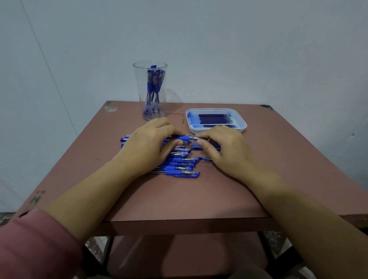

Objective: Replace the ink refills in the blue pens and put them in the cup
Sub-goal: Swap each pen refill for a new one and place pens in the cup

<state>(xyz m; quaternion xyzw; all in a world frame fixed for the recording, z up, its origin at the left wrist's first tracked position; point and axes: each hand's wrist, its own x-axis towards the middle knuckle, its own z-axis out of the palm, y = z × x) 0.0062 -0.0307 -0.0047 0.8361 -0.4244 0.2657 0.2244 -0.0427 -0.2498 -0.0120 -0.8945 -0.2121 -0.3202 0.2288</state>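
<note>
Head view: the left hand [156, 142] gripped a blue pen [184, 138] by its rubber sleeve, just above the pile of pens [178, 168] lying on the surface [198, 194]. The right hand [218, 148] pinched the same pen's tip end between thumb and forefinger. A clear cup [149, 90], with several pens standing in it, stood at the far edge; a white tray [239, 120] of refills [213, 119] lay beside it, behind the right hand.
</note>
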